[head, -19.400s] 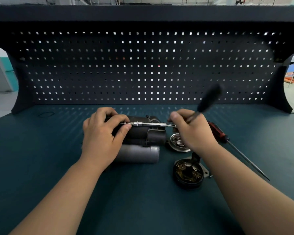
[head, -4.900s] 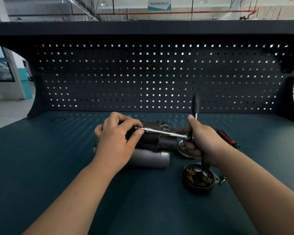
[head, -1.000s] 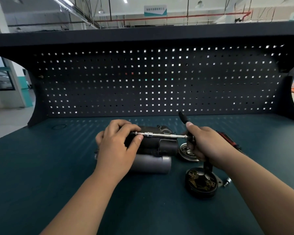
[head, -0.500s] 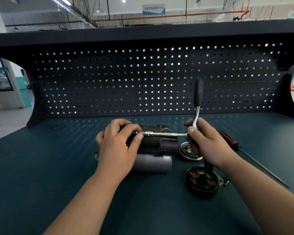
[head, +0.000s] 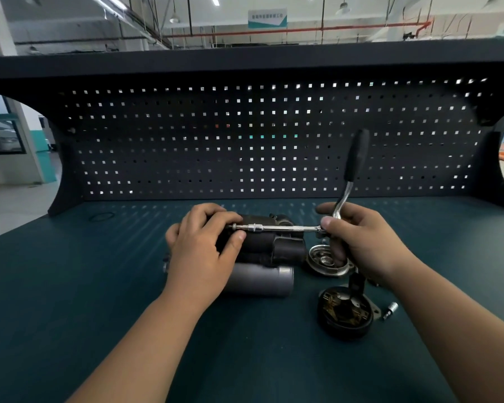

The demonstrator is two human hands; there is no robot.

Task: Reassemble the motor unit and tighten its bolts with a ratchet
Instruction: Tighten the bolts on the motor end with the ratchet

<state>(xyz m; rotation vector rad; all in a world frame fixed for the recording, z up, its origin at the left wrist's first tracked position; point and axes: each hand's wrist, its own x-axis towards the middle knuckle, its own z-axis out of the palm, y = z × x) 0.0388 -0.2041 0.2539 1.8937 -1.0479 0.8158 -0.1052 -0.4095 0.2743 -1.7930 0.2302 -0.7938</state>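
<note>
Dark-grey metal, the motor unit [head: 269,251] lies on its side at the middle of the bench [head: 70,286], its paler cylinder toward the viewer. The left hand [head: 198,254] curls over its left end, with thumb and forefinger closing at the tip of a chrome extension bar [head: 282,228] that runs level across the unit's top. The right hand [head: 364,242] grips the ratchet [head: 356,158] at its head, fingers wrapped round it, and the black handle tilts up and away. Just right of the unit sits a silver end cap [head: 322,261]. Nearer the viewer, a round black housing [head: 344,314] holds brass-coloured parts, with a small socket [head: 390,310] beside it. Writing on the hanging sign [head: 267,18] is too small to read.
</note>
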